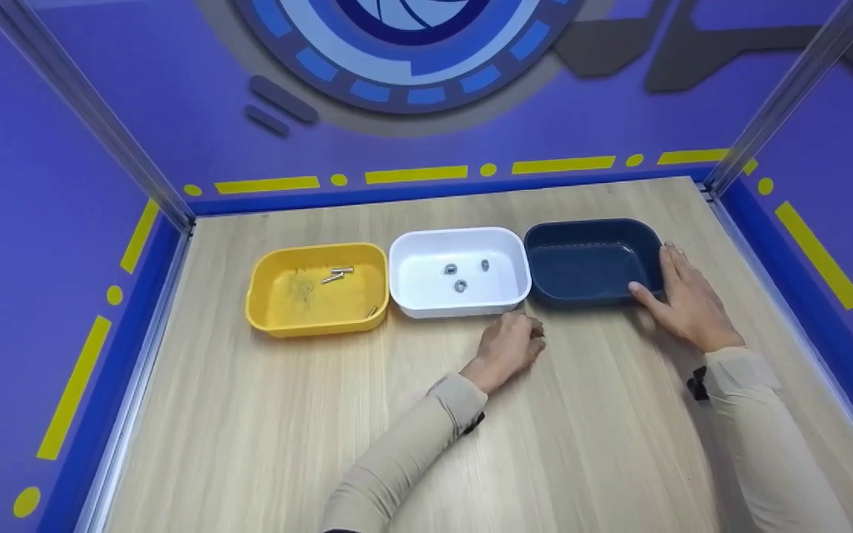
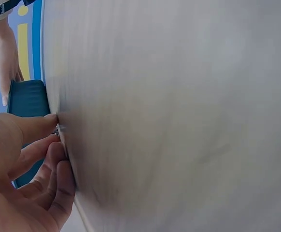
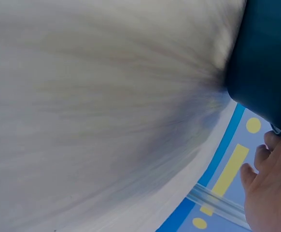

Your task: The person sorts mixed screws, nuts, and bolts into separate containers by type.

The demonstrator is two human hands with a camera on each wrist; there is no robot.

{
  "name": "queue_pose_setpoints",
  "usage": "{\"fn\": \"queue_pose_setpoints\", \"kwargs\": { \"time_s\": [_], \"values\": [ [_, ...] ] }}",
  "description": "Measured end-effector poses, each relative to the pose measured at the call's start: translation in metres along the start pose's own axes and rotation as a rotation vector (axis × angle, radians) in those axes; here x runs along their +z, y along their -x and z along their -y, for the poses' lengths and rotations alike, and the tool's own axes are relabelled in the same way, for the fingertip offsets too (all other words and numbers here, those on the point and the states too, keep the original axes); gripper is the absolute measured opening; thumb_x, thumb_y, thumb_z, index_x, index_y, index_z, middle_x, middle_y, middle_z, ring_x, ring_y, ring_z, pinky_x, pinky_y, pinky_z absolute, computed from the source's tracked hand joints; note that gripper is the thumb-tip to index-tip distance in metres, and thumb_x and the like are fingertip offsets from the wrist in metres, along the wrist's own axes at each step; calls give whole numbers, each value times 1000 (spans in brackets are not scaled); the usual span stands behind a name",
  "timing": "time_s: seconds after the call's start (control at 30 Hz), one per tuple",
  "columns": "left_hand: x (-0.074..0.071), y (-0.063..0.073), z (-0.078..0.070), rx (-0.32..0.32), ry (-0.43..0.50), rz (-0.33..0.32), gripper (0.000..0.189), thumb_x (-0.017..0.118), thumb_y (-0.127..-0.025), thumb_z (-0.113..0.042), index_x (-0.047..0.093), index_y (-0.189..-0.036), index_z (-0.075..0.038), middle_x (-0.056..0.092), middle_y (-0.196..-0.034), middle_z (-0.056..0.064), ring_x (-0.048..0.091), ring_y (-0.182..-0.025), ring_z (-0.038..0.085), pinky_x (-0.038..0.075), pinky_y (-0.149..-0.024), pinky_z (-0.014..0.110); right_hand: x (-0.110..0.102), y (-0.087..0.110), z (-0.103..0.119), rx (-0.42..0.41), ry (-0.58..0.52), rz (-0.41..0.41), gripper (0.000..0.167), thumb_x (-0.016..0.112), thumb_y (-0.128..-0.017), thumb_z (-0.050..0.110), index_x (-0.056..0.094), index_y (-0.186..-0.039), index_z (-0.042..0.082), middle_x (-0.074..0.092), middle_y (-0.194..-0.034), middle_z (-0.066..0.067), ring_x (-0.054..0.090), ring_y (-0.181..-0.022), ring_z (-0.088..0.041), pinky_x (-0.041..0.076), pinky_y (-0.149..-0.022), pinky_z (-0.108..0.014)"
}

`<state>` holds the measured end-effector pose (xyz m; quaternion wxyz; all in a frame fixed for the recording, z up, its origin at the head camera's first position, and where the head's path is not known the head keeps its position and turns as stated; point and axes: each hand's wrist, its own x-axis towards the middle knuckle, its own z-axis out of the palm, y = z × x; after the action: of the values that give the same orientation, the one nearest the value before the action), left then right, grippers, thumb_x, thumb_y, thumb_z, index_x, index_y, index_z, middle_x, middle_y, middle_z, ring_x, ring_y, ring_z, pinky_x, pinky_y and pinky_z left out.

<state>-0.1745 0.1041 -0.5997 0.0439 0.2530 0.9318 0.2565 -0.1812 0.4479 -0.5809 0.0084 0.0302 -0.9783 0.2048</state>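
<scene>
We see the left hand (image 1: 508, 346) pinching a small metal piece (image 2: 57, 129), low and right of the head view's centre. The right hand (image 1: 693, 307), fingers nearly straight, touches the navy tray (image 1: 582, 270) at centre right. On the worktop (image 1: 589, 429), the central white tray (image 1: 423, 285) holds 3 nuts (image 1: 460, 285); at centre left, the yellow tray (image 1: 278, 300) holds slim fasteners (image 1: 333, 278).

trays (image 1: 582, 266): smooth plastic | nuts (image 1: 460, 286): metal | tabletop (image 1: 545, 444): wood-grained | sleeves (image 1: 403, 448): cloth
</scene>
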Motion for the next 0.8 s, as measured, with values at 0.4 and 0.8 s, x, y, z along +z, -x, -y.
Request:
{"fn": "queue_pose_setpoints", "kwargs": {
  "time_s": [0.4, 0.8],
  "values": [
    [6, -9, -4, -29, 47, -24, 11, 81, -96, -24, 88, -104, -26, 82, -106, -14, 78, -101, 9, 63, -85, 25, -2, 0, 2, 15, 5, 7, 102, 49, -107, 63, 1, -170, -1, 6, -176, -31, 9, -163, -53, 10, -131, -70],
    [5, -10, -8, 46, -93, -45, 8, 81, -95, -23, 88, -93, -26, 82, -93, -12, 78, -89, 10, 61, -72, 25, -2, 0, 3, 39, 12, 32, 104, 47, -106, 67, -2, -171, 1, 3, -178, -28, 5, -164, -50, 4, -132, -69]
  ]
}}
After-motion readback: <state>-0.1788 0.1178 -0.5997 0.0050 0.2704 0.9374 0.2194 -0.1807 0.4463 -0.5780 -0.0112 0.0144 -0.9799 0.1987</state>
